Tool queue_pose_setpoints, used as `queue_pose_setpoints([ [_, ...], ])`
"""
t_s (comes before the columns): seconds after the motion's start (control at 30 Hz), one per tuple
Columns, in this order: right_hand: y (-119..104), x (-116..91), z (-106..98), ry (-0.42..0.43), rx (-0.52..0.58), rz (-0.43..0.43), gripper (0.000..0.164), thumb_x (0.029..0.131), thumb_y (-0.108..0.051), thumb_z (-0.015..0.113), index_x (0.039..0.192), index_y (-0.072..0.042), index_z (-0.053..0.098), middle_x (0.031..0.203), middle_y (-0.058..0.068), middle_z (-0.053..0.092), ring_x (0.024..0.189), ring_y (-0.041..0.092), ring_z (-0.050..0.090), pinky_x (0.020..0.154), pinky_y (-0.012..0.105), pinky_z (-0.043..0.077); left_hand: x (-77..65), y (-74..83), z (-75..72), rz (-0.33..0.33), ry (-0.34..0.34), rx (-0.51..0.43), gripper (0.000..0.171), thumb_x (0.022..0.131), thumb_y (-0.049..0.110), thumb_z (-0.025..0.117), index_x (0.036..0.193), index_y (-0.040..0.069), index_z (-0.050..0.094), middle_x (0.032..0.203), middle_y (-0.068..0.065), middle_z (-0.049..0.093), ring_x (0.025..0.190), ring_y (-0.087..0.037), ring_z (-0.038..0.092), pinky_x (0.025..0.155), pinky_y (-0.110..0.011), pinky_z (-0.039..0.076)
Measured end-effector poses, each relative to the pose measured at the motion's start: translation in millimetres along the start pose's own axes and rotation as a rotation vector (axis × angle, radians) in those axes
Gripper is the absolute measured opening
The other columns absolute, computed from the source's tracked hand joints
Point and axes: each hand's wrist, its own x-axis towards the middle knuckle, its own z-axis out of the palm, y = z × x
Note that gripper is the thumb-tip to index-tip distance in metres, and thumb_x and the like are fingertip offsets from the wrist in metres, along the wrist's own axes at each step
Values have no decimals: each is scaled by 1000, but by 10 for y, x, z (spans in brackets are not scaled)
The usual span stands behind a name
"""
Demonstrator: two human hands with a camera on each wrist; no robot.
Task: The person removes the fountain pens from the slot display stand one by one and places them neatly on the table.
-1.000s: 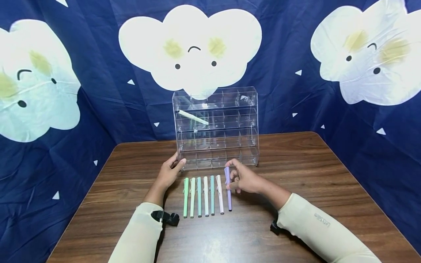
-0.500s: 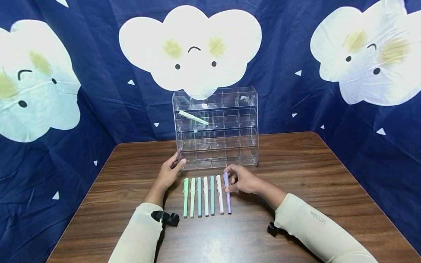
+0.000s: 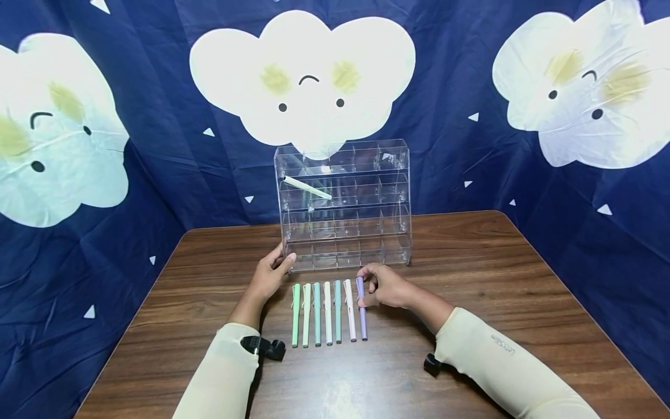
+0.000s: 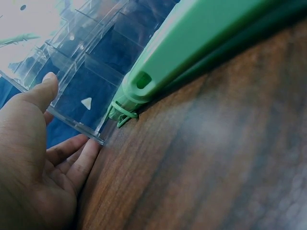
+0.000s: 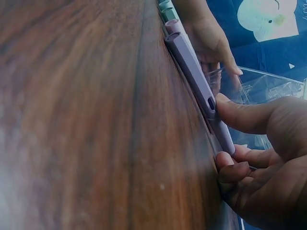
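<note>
At the front left lower corner of a clear acrylic display rack (image 3: 348, 237), my left hand (image 3: 268, 278) grips the side, thumb in front and the other fingers round the side. My right hand (image 3: 388, 286) pinches a purple pen (image 3: 363, 321) near its clip end, thumb on one side and fingers at the tip in the right wrist view. This pen lies along the table at the right end of a row. To its left lie a pale pink pen (image 3: 350, 314), a teal pen (image 3: 338, 317) and several others. A bright green pen (image 3: 295, 320) ends the row.
One pale green pen (image 3: 307, 187) lies slanted in the rack's second tier from the top. The wooden table (image 3: 209, 291) ends at a dark blue cloth (image 3: 220, 174) with white clouds behind the rack. Each forearm wears a black wrist strap.
My right hand has drawn the purple pen slightly down and left, closer in line with the row. The left hand and the rack have stayed where they were.
</note>
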Motion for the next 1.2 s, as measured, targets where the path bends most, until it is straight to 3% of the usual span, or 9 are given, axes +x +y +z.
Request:
queue_pose_setpoints([
  [0.37, -1, -20, 15, 5, -2, -9, 58, 79, 6, 92, 129, 12, 62, 118, 21, 56, 85, 21, 54, 59, 21, 51, 7, -8, 11, 13, -15, -2, 70, 112, 40, 64, 174, 29, 32, 171, -19, 46, 150, -43, 54, 114, -58, 54],
  [0.67, 2, -11, 20, 11, -22, -7, 58, 80, 5, 93, 129, 12, 63, 117, 20, 57, 86, 20, 54, 60, 21, 50, 5, 2, 11, 7, -7, -5, 69, 112, 39, 64, 173, 30, 32, 166, -22, 52, 146, -42, 59, 112, -53, 56],
  [0.83, -4, -11, 16, 9, -27, -9, 61, 81, 2, 93, 132, 13, 62, 118, 21, 58, 87, 20, 54, 63, 21, 49, -3, -2, 4, -7, -14, -15, 70, 113, 41, 63, 174, 32, 30, 165, -24, 53, 146, -43, 58, 111, -54, 58],
  [1.03, -13, -5, -14, 11, -33, 6, 68, 85, -5, 92, 141, 15, 58, 125, 24, 62, 87, 17, 56, 67, 22, 51, 9, -10, 3, 3, -6, 10, 69, 112, 41, 63, 173, 32, 31, 166, -21, 52, 146, -41, 59, 107, -47, 59],
  [1.2, -66, 0, -33, 29, -59, 6, 70, 82, -5, 93, 141, 14, 59, 128, 26, 62, 86, 15, 58, 73, 22, 52, 14, -3, 4, 2, 2, 16, 69, 112, 40, 64, 173, 32, 32, 166, -21, 53, 146, -42, 58, 107, -48, 58],
])
